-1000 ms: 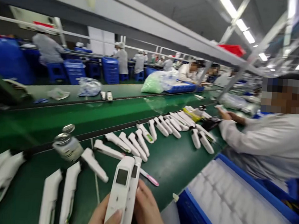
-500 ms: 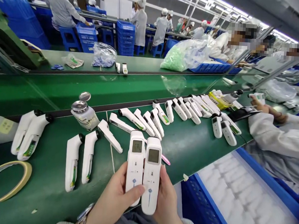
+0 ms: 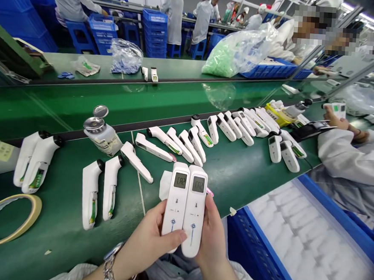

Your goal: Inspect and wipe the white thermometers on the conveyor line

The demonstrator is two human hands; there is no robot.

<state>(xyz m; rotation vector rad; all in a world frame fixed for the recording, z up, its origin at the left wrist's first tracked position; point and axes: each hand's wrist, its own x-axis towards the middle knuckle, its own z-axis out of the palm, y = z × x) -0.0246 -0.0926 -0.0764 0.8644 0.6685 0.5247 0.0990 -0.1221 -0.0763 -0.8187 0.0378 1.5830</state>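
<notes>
I hold two white handheld thermometers upright, side by side, screens facing me. My left hand [image 3: 149,239] is wrapped around the left thermometer [image 3: 175,203], thumb across its front. My right hand [image 3: 212,240] grips the right thermometer [image 3: 195,211] from the side. Both small screens are lit and show characters. Just behind them on the green table [image 3: 235,177] lie a small white pad [image 3: 164,184] and the tip of a pink pen [image 3: 209,193].
Several more white thermometers [image 3: 187,142] lie in a row along the table. A metal-capped bottle [image 3: 102,136] and a tape roll [image 3: 5,219] sit to the left. A blue tray with white foam [image 3: 298,246] is at the right. A co-worker's sleeve [image 3: 349,153] rests at the right.
The view tilted downward. I brought the two thermometers upright and together with their screens facing me, and both screens now show readings.
</notes>
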